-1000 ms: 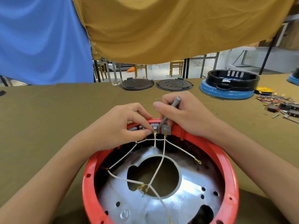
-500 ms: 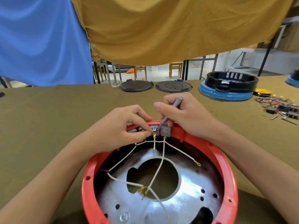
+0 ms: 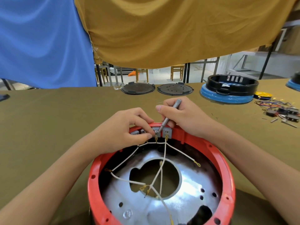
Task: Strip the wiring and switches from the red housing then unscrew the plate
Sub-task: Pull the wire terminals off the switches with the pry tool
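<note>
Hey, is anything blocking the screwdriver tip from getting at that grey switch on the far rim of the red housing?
Nothing visible does. The right hand holds the screwdriver with its tip already at the grey switch on the red housing. The left hand pinches just beside it, and the white wires hang below.

Setting: appliance-dismantling workshop. Evidence: long workbench (image 3: pixel 48 127) under olive cloth; far right, black and blue housing (image 3: pixel 227 90); loose wires and switches (image 3: pixel 279 111); two dark round plates (image 3: pixel 138 88) at far edge; wooden chairs (image 3: pixel 177 71) and metal frames beyond hung fabric.
</note>
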`<action>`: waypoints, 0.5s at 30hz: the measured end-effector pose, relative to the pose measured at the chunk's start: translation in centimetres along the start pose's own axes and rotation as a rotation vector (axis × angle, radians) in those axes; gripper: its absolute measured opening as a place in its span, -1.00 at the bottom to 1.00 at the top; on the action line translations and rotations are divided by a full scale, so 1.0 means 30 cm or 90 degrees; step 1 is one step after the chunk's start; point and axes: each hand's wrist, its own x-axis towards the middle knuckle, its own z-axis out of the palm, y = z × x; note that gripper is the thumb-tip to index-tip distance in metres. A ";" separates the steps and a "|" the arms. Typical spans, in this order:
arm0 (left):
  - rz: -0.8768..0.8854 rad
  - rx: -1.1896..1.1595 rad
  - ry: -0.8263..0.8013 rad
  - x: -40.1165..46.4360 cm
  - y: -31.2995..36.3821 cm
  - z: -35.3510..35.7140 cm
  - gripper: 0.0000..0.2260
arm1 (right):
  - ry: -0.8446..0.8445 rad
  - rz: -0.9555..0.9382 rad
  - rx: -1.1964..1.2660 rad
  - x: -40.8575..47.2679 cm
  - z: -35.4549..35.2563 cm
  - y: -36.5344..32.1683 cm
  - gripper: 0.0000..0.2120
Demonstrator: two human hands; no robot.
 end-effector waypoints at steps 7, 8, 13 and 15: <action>0.002 -0.022 -0.008 -0.002 -0.004 0.002 -0.88 | 0.007 -0.020 0.002 -0.009 0.000 0.008 -0.59; 0.004 -0.021 -0.010 -0.004 -0.005 0.002 -0.88 | 0.011 -0.026 0.004 -0.011 0.000 0.010 -0.59; 0.015 0.003 -0.006 -0.006 -0.006 -0.003 -0.90 | 0.021 -0.048 -0.001 -0.011 -0.001 0.008 -0.58; 0.028 0.021 -0.004 -0.008 0.001 -0.005 -0.92 | 0.019 -0.048 -0.003 -0.015 0.001 0.005 -0.59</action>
